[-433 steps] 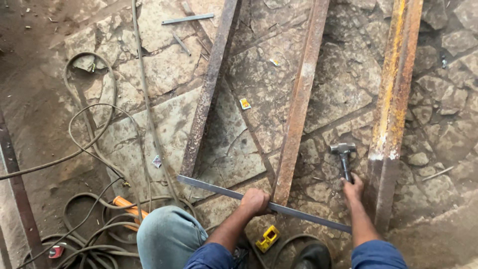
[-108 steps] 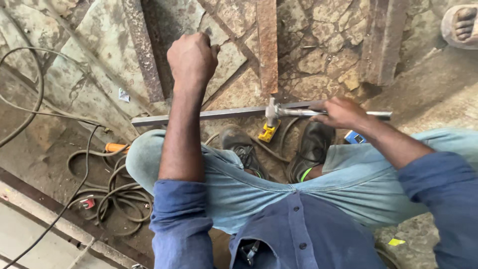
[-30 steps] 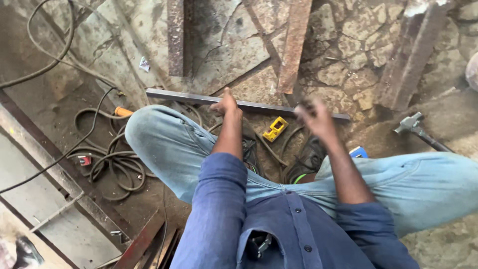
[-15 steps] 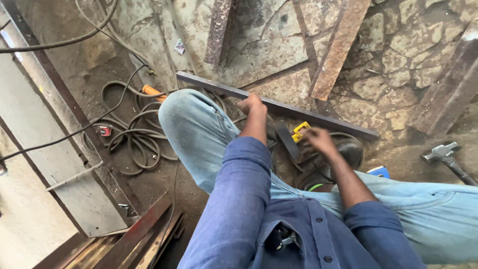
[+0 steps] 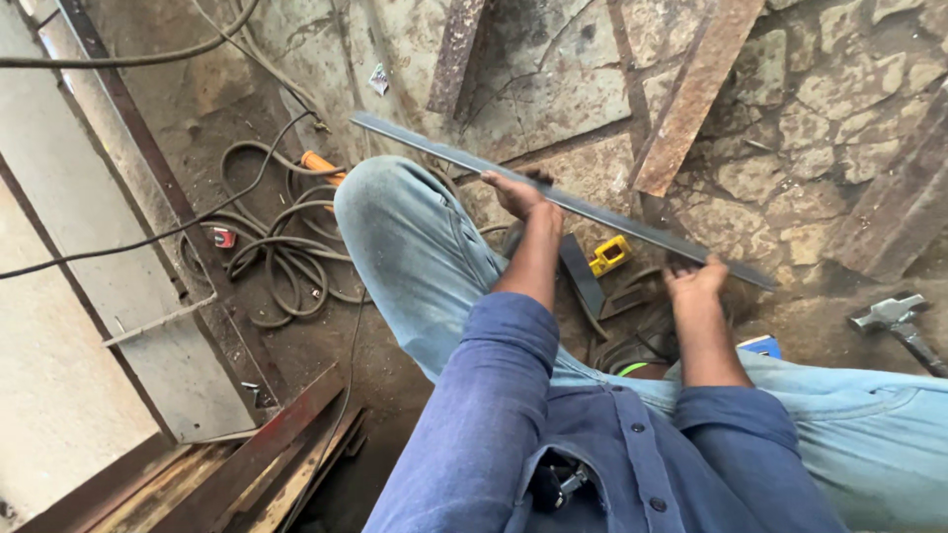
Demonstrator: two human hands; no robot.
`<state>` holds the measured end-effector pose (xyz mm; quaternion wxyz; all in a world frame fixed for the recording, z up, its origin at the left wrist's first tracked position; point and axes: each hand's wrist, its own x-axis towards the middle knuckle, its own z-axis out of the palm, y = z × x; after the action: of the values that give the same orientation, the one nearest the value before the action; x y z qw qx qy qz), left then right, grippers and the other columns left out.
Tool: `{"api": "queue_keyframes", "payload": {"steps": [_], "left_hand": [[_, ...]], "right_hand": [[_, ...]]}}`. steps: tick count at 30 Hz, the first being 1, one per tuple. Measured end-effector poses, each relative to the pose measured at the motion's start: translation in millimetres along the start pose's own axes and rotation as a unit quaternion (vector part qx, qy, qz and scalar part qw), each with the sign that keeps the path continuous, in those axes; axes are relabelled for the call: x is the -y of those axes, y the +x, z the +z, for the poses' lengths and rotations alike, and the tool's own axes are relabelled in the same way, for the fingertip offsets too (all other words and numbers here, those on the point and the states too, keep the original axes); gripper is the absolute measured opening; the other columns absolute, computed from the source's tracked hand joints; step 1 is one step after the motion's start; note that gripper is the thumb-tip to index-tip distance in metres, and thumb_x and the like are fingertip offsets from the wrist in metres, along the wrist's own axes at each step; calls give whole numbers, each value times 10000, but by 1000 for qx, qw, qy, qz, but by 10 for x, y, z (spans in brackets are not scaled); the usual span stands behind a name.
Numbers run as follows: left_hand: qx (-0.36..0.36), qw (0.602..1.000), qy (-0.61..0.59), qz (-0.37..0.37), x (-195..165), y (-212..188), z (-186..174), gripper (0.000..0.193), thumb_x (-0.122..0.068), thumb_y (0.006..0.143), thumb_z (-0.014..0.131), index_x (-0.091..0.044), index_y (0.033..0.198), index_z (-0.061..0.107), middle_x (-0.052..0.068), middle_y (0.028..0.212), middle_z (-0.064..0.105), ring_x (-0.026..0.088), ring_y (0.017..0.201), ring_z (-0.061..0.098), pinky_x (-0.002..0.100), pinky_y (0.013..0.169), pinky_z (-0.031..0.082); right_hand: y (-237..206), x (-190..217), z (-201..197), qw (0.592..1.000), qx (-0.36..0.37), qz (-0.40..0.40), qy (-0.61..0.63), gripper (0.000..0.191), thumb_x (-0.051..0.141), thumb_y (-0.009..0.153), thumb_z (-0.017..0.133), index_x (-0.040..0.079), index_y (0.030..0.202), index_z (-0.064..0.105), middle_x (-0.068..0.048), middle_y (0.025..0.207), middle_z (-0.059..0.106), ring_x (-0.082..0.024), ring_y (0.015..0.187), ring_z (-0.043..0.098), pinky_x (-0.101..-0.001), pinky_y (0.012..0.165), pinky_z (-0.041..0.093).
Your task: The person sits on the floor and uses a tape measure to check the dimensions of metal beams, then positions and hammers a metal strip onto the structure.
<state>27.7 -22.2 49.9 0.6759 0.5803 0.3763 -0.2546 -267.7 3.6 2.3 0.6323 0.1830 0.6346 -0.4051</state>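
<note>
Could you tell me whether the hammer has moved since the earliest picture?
Yes. The hammer now lies on the ground right of the rusty bar; earlier it stood left of it, by the right hand.

The hammer (image 5: 901, 323) runs off the right edge, its handle cut short.

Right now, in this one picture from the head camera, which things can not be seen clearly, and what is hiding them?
- Left hand: its fingers curl over the flat steel strip, so the grip is unclear.
- Right hand: its fingertips blend into dark clutter by the strip.
- Hammer: handle cut off by the right edge.
- Yellow tool: too small to identify.
- Shoes: mostly hidden behind the right forearm.
- Rusty bars: tops cut off by the upper edge.
</note>
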Motion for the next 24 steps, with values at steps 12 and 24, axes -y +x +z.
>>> {"api": "queue_keyframes", "payload": {"steps": [12, 24], "left_hand": [[152, 970, 190, -6, 195, -189, -107, 541, -623, 910, 613, -114, 1092, 600, 100, 773, 606, 320, 691, 664, 466, 600, 548], [306, 921, 215, -112, 203, -251, -15, 250, -285, 944, 605, -50, 1028, 607, 197, 982, 773, 325, 878, 767, 520, 757, 612]], "right_hand": [[72, 578, -95, 966, 29, -113, 231, 757, 691, 919, 274, 165, 1361, 592, -145, 1310, 687, -407, 1140, 711, -702, 953, 587], [123, 739, -144, 964, 22, -121, 237, 521, 592, 917, 531, 122, 1067, 700, -83, 1057, 750, -321, 954, 706, -635, 852, 575]]}}
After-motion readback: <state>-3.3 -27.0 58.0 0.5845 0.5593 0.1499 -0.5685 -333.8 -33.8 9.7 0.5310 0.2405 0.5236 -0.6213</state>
